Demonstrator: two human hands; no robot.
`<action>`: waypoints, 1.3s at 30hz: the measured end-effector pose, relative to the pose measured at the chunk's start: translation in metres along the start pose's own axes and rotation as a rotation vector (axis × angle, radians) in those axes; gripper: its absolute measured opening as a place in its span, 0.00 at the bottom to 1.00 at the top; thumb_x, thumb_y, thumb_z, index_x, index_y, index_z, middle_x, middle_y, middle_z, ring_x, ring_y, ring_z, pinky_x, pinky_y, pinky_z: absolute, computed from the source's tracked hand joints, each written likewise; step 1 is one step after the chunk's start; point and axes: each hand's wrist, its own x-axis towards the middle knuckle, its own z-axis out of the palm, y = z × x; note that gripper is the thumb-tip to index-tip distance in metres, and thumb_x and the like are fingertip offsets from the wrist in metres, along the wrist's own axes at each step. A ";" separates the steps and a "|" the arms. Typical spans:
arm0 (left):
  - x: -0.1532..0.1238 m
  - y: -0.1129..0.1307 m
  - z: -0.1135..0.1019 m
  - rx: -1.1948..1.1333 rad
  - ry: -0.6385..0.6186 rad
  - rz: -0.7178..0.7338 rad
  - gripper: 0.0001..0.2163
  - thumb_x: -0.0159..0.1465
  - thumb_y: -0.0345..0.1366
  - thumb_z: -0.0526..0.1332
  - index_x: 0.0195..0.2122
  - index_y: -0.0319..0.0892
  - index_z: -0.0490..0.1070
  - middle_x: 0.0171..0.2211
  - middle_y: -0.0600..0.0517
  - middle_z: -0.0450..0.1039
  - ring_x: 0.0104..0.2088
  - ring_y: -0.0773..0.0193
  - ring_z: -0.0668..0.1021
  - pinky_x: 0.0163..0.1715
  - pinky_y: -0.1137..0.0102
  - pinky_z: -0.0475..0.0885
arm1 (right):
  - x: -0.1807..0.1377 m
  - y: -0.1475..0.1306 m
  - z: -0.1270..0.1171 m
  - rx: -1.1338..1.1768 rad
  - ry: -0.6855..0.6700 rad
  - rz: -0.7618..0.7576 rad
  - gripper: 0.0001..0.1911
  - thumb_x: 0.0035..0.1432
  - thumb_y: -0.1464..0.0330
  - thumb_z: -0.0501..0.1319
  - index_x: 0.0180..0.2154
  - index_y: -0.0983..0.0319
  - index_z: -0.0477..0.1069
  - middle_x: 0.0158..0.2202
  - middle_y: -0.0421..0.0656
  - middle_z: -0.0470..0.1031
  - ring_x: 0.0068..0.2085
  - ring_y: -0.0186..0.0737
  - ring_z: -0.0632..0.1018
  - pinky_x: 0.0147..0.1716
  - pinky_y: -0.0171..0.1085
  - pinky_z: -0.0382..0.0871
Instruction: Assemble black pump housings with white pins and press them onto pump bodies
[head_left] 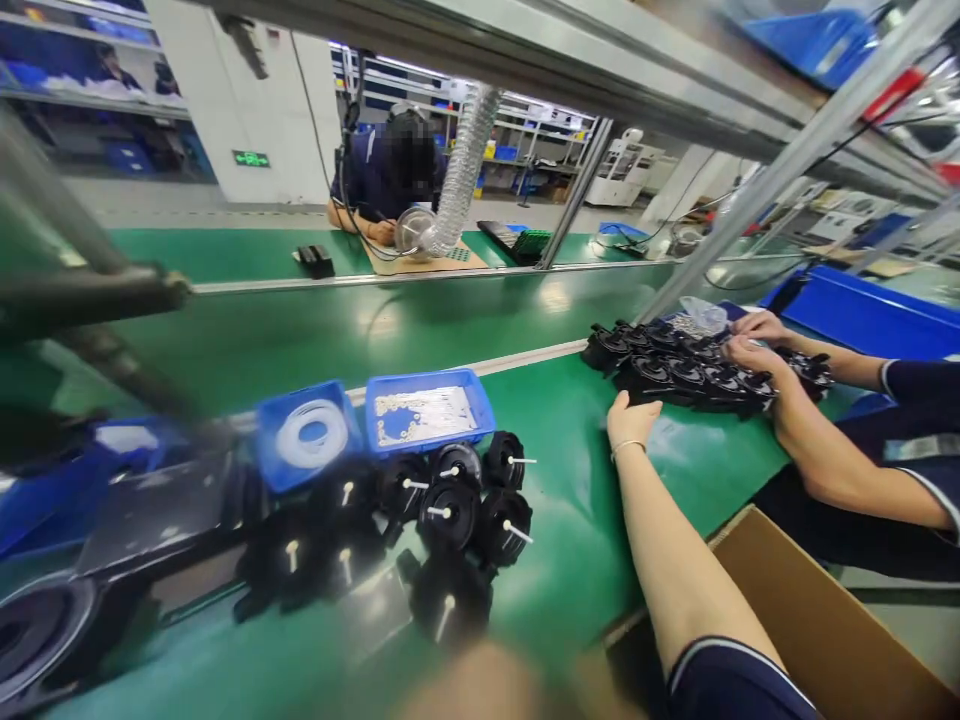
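My right hand (632, 418) reaches forward over the green mat, fingers loosely extended and holding nothing. It is just short of a pile of black round parts (660, 370). A co-worker's two hands (750, 345) rest on that same pile from the right. A blurred skin-coloured patch at the bottom edge looks like my left hand (469, 685); its fingers are smeared. In front of it lies a cluster of black round parts with white pins (450, 510).
Two blue trays sit behind the near cluster, one with a white ring (311, 435), one with small metal pieces (427, 410). A cardboard box (810, 620) stands at the lower right. Across the green conveyor (337, 330) another person sits by a silver hose (465, 170).
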 end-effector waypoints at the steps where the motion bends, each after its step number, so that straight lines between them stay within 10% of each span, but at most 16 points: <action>1: -0.001 -0.002 0.002 -0.019 0.005 -0.019 0.08 0.67 0.40 0.60 0.45 0.58 0.74 0.49 0.51 0.75 0.52 0.57 0.75 0.49 0.62 0.73 | -0.015 -0.002 -0.008 0.022 -0.043 -0.021 0.24 0.64 0.62 0.60 0.59 0.62 0.63 0.62 0.51 0.61 0.60 0.53 0.67 0.58 0.58 0.62; 11: -0.012 0.041 -0.036 -0.060 0.081 -0.016 0.08 0.64 0.33 0.59 0.41 0.48 0.77 0.39 0.46 0.80 0.50 0.55 0.78 0.51 0.63 0.72 | -0.186 -0.034 -0.103 0.324 -0.620 -0.308 0.25 0.60 0.49 0.54 0.40 0.63 0.73 0.43 0.50 0.78 0.45 0.46 0.78 0.50 0.44 0.72; 15: -0.038 0.063 -0.071 -0.011 0.074 -0.065 0.10 0.66 0.34 0.56 0.44 0.51 0.75 0.48 0.48 0.78 0.56 0.59 0.74 0.57 0.65 0.68 | -0.214 -0.052 -0.129 0.358 -0.912 -0.298 0.26 0.51 0.46 0.60 0.36 0.63 0.76 0.38 0.51 0.80 0.39 0.50 0.80 0.41 0.47 0.76; 19: -0.095 0.065 -0.128 0.117 0.122 -0.301 0.17 0.65 0.34 0.58 0.56 0.43 0.67 0.57 0.41 0.70 0.62 0.55 0.67 0.65 0.57 0.57 | -0.217 -0.052 -0.123 0.335 -1.154 -0.230 0.32 0.36 0.51 0.71 0.45 0.56 0.77 0.50 0.52 0.78 0.52 0.59 0.77 0.55 0.54 0.68; 26: -0.249 0.032 -0.196 0.485 0.181 -1.163 0.43 0.52 0.32 0.70 0.66 0.38 0.49 0.65 0.31 0.55 0.66 0.39 0.58 0.63 0.40 0.51 | -0.198 -0.052 -0.115 0.316 -1.178 -0.088 0.23 0.34 0.53 0.73 0.34 0.57 0.81 0.45 0.54 0.79 0.49 0.57 0.77 0.48 0.44 0.72; 32: -0.289 -0.005 -0.208 0.490 0.060 -1.139 0.41 0.51 0.33 0.72 0.64 0.34 0.54 0.58 0.33 0.65 0.59 0.43 0.68 0.63 0.47 0.56 | -0.190 -0.088 -0.169 0.634 -0.983 0.164 0.20 0.40 0.53 0.74 0.35 0.55 0.78 0.48 0.52 0.76 0.37 0.43 0.78 0.30 0.38 0.74; 39: -0.282 0.005 -0.204 0.437 0.049 -1.084 0.40 0.54 0.35 0.72 0.65 0.37 0.54 0.59 0.36 0.63 0.57 0.45 0.69 0.57 0.54 0.66 | -0.260 -0.123 -0.208 0.840 -1.299 0.384 0.21 0.57 0.51 0.61 0.51 0.49 0.72 0.61 0.53 0.66 0.50 0.58 0.78 0.28 0.44 0.77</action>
